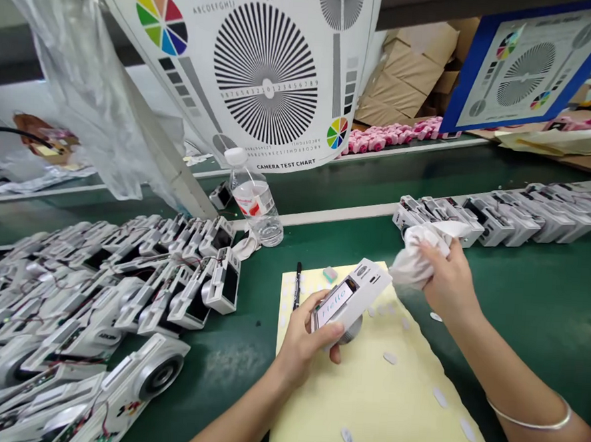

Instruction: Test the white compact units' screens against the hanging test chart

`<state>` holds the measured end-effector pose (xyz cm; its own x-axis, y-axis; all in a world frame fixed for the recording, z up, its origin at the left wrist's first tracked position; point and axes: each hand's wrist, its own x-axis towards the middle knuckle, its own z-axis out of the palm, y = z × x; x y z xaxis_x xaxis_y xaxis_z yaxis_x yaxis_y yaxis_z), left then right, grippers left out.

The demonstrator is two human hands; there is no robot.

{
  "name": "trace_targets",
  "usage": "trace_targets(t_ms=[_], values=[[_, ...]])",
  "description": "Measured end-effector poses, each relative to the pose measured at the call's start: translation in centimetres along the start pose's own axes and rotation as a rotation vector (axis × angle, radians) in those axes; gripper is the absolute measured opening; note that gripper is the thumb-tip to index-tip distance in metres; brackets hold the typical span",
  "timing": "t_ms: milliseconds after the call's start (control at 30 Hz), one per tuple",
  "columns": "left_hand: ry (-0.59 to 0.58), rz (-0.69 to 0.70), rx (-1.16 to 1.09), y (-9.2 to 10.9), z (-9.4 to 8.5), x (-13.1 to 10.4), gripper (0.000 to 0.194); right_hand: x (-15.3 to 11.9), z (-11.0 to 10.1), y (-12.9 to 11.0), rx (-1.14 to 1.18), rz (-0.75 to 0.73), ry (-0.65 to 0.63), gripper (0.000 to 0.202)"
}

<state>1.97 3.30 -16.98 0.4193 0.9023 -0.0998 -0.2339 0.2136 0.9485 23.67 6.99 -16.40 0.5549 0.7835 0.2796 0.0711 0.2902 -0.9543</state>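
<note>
My left hand (313,335) is closed around a small white camera (366,287), tilted, its lit screen reading "Hello" and its round lens on the underside. In my right hand (452,277) is a bunched white cloth (416,255), pinched between thumb and fingers just right of the camera's far end. Cloth and camera appear very close; whether they touch I cannot tell. Below both hands lies a yellow paper sheet (365,398) dotted with small white oval stickers (390,357). A black marker pen (297,284) rests near the sheet's upper left.
Rows of white camera units (160,306) with exposed wires crowd the left bench. More units (541,213) line the right back edge. A water bottle (259,205) stands behind the sheet. A camera test chart (264,72) hangs above; pink items (391,135) lie on the shelf.
</note>
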Motion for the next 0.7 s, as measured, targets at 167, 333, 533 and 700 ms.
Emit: trace_targets(t_ms=[167, 333, 533, 700], values=[[0.038, 0.002, 0.012, 0.0, 0.0, -0.2, 0.051, 0.7, -0.3, -0.3, 0.160, 0.132, -0.013, 0.032], [0.183, 0.015, 0.053, 0.2, -0.1, 0.1, 0.053, 3.1, -2.2, 0.7, 0.227, 0.119, 0.105, 0.024], [0.246, 0.046, 0.060, 0.5, -0.2, 0.4, 0.052, 3.4, -4.1, -0.1, 0.162, 0.061, -0.126, 0.029], [0.228, 0.058, 0.083, 0.3, -0.4, 0.4, 0.053, 1.7, -4.1, -2.4, -0.125, -0.207, -0.560, 0.015]])
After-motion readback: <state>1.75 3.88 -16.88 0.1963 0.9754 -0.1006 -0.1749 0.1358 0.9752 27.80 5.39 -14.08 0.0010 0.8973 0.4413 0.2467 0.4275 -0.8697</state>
